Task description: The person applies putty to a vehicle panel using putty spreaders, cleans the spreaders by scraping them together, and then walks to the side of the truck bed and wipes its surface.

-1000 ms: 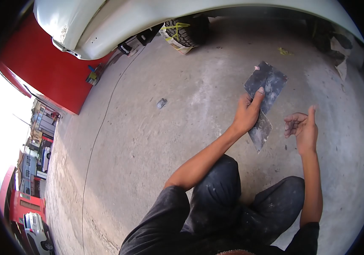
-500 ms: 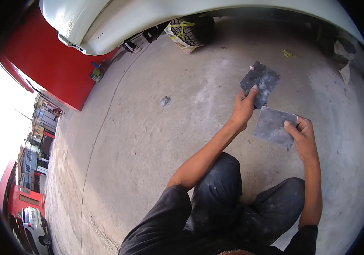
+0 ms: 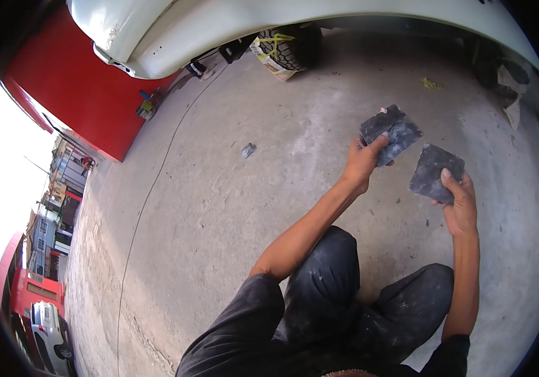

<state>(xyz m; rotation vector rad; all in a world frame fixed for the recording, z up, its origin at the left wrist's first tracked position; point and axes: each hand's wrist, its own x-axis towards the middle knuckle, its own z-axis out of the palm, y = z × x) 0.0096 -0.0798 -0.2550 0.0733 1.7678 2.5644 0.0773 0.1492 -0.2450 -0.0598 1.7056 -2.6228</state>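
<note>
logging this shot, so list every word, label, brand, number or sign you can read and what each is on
No text can be read.
Label on the tyre: its markings are too small and blurred to read.
Container by the red wall: too small to tell.
Dark sheet in the left hand: no lettering shows.
Dark sheet in the right hand: none shows either.

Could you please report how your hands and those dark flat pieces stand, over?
Left hand gripping a dark flat piece. Right hand gripping a second piece. Pieces apart, no obstruction visible between them.
</note>
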